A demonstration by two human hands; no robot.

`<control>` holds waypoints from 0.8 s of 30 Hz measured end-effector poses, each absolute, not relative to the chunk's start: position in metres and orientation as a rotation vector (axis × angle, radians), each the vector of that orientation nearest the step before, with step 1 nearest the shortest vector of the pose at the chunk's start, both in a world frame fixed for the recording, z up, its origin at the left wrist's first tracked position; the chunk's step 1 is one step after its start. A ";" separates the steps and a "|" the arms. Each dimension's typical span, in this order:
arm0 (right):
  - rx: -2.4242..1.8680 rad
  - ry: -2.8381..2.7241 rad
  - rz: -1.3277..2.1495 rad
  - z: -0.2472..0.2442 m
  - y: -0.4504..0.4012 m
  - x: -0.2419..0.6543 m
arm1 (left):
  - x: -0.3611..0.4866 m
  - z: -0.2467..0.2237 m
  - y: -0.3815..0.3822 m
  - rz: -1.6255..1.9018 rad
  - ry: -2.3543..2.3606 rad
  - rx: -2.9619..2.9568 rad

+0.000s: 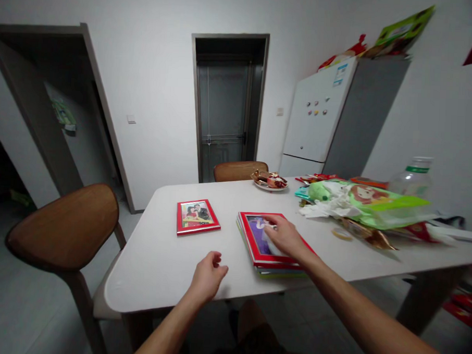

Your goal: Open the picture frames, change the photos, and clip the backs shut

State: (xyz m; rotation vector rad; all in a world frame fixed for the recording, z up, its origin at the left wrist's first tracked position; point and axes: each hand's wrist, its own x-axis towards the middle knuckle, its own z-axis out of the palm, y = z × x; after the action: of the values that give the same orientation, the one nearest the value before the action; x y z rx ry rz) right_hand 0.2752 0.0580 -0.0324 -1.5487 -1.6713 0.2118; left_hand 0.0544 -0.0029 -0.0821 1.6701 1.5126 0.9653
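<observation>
My right hand (286,237) is over the red picture frame (258,258) that lies on top of a stack. Its fingers are pinched together above the purple picture. Something whitish shows under them, but I cannot make out what it is. My left hand (208,276) hovers near the front edge of the table, its fingers loosely curled, the thumb apart and nothing in it. A second red picture frame (198,229) with a photo of two people lies flat farther left. Below the top frame, edges of other flat items stick out, one of them greenish.
The white table (146,267) carries a plate of snacks (272,188) at the back. On its right lie a green bag (391,210), crumpled tissues (330,206), a tape roll (341,234) and a clear bottle (414,177). A wooden chair (65,227) stands at the left.
</observation>
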 end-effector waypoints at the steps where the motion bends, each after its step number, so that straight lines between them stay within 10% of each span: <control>1: -1.491 -1.751 0.225 -0.035 0.057 0.253 | 0.047 -0.080 -0.002 0.983 1.547 1.689; 10: -1.273 -2.370 0.174 -0.065 0.094 0.105 | 0.005 -0.079 -0.005 0.996 1.724 1.858; 24: -1.136 -2.312 0.311 -0.091 0.027 0.127 | 0.004 -0.095 -0.026 1.031 1.739 2.184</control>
State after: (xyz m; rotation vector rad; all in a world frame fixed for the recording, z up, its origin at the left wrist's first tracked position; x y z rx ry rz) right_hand 0.1268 0.0270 -0.0911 -1.1364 -2.3119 0.3108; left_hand 0.0042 -0.0257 -0.0951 2.1843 1.7390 1.0311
